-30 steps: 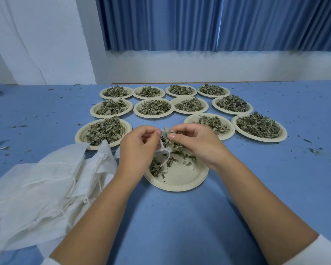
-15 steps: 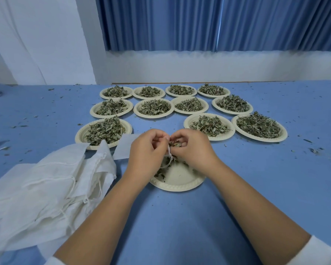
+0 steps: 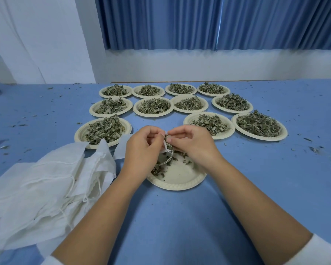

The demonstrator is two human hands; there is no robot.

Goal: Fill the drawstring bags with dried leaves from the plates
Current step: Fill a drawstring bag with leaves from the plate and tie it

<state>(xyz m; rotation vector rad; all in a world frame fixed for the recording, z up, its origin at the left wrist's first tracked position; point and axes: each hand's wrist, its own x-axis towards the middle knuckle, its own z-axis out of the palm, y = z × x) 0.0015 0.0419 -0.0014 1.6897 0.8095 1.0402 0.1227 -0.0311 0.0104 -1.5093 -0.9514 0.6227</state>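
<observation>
Both forearms reach in from the near edge and meet over the near plate (image 3: 180, 180). The left hand (image 3: 143, 148) is knuckles-up with its fingers (image 3: 154, 134) curled, pinching the white edge of a small drawstring bag (image 3: 164, 148). The right hand (image 3: 194, 145) mirrors it, and its fingers (image 3: 178, 132) are curled tight at the same mouth, fingertips touching the left's. The bag hangs between the two hands just above the plate. Dried leaves (image 3: 168, 143) show at its opening and its drawstring (image 3: 170, 159) loops down below. How full it is I cannot tell.

The near plate has only scraps left. Beyond it sit eleven heaped plates (image 3: 153, 106): four at the back, four in the middle, three in front, which makes twelve plates in all. To the left on the bench (image 3: 180, 222) lies a pile of bags (image 3: 46, 186), white and overlapping, too tangled to count.
</observation>
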